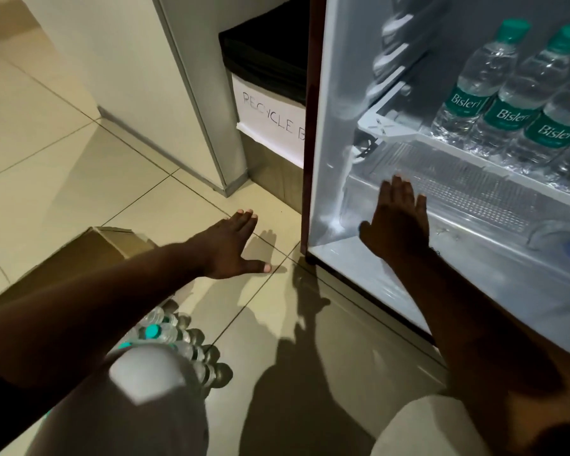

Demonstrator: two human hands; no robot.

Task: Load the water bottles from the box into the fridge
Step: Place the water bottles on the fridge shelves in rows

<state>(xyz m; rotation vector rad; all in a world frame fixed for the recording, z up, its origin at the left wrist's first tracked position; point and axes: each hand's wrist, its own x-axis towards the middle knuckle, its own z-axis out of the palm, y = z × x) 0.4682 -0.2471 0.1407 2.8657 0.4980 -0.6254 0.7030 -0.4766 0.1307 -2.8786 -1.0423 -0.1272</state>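
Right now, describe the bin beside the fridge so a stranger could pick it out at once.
Find the open fridge, lit from inside. Just past its left side, between it and the white pillar, stands the bin. Unlike anything near it, it has a black liner on top and a white paper sign handwritten RECYCLE.

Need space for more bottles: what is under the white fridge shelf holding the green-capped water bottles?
A clear ribbed plastic drawer, the open right hand before it. Its contents cannot be made out through the plastic.

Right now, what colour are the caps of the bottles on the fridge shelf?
Teal-green caps; the head view shows them best.
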